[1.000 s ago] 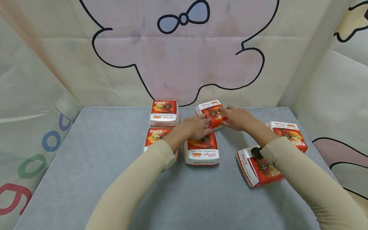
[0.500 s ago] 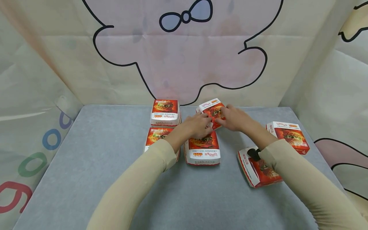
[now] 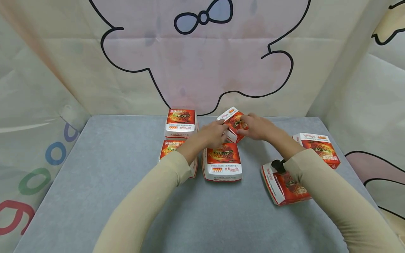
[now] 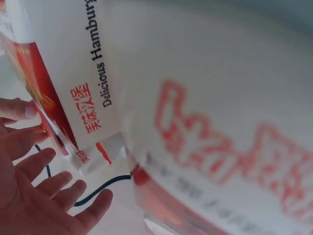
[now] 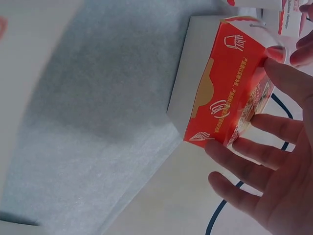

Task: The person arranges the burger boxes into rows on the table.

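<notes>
At the far side of the bench (image 3: 95, 175), between both hands, sits a burger box (image 3: 236, 123), turned askew. Its white band faces away and leftward; the long axis seems to slant from there to near right. The right hand (image 3: 257, 127) holds it — thumb and fingers well apart across its right side. The left hand (image 3: 211, 135) touches the left side, most fingers loosely spread; whether its grip pinches, I cannot tell. Three boxes — rear (image 3: 181, 120), left (image 3: 169, 149) and near (image 3: 222, 160) — sit squarely, bands toward the person. Two more, outer (image 3: 321, 148) and closer (image 3: 286, 188), lie rightward.
</notes>
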Action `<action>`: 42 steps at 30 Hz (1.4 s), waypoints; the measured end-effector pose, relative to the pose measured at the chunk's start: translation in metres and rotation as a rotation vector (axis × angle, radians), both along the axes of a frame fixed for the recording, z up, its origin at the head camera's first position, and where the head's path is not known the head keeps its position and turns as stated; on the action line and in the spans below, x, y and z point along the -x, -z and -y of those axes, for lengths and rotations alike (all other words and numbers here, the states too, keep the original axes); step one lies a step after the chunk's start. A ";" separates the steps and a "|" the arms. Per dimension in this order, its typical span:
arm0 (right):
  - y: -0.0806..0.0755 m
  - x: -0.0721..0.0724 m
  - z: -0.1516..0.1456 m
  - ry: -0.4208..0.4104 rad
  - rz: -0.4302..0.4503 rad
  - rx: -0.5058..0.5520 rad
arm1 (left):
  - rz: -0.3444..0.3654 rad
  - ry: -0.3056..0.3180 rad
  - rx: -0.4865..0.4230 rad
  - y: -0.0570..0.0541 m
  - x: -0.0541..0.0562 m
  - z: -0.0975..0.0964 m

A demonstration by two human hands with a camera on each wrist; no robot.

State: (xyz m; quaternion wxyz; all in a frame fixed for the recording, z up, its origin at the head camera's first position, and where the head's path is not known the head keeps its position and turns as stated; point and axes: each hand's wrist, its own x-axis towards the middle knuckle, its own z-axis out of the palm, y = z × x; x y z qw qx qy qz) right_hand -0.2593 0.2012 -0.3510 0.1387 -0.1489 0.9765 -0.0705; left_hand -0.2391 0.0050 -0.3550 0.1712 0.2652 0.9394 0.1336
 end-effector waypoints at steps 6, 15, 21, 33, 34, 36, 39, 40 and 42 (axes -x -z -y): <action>-0.002 0.006 -0.001 -0.055 0.023 0.026 | 0.003 -0.041 0.010 -0.001 0.002 0.005; -0.006 0.007 0.002 -0.093 0.019 0.022 | 0.041 -0.032 0.014 0.000 0.003 0.009; -0.007 -0.001 0.012 -0.163 -0.130 -0.037 | 0.026 -0.018 -0.001 0.002 0.004 0.011; 0.000 -0.004 0.024 -0.054 -0.157 -0.035 | -0.004 0.033 0.002 0.003 0.004 0.011; 0.001 -0.004 0.023 -0.048 -0.151 -0.032 | -0.005 0.037 0.000 0.003 0.005 0.011; 0.002 -0.003 0.022 -0.049 -0.145 -0.030 | -0.006 0.049 -0.008 0.003 0.006 0.012; 0.003 -0.001 0.019 -0.069 -0.151 -0.033 | 0.011 0.050 -0.025 0.002 0.008 0.013; 0.004 -0.001 0.017 -0.082 -0.155 -0.032 | 0.019 0.044 -0.032 0.001 0.008 0.013; 0.005 0.001 0.015 -0.107 -0.161 -0.031 | 0.034 0.037 -0.041 0.000 0.009 0.014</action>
